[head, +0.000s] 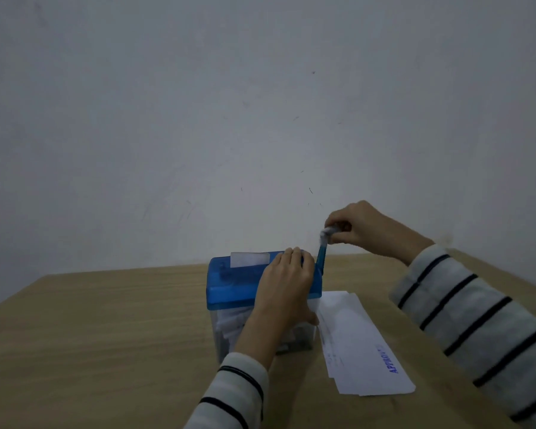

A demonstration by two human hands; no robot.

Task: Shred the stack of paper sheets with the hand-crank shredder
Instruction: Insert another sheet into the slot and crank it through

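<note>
- The shredder [239, 281], a blue lid on a clear bin, stands on the worktop [106, 329] near its far edge, with a white sheet [249, 259] upright in the slot.
- The left hand [283, 284] lies flat on the lid, fingers straight, pressing down.
- The right hand [358, 226] grips the knob of the blue crank [321, 257] at the shredder's right end; the knob is blurred.
- A stack of paper [358, 342] lies flat just right of the bin, its top sheet stamped in blue.
- White shreds [232, 323] show through the bin wall, partly hidden by the left wrist.
- The worktop is pale wood grain; a plain grey-white wall [260, 103] with faint scuffs rises behind it.
- Both sleeves are striped, the right one cut off by the frame.
</note>
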